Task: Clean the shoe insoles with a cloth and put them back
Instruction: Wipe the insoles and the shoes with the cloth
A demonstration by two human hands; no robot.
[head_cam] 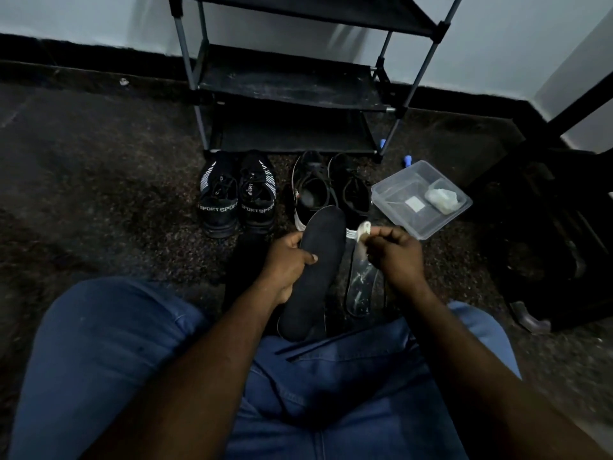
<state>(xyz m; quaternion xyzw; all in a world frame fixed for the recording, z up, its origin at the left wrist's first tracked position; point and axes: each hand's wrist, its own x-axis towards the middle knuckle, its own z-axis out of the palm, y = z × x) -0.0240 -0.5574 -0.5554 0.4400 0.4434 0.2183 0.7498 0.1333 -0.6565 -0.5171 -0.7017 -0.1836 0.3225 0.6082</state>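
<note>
Above the knees, left hand (287, 263) grips the long black foam insole (326, 240) mid-length (light and bendy, I'd say); right hand (396, 257) pinches a small white cloth (363, 231).

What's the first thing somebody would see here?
Most likely the two hands in the middle: the left hand grips a black insole, and the right hand pinches a small white cloth beside it. Behind them, two pairs of black shoes stand before a shoe rack.
</note>
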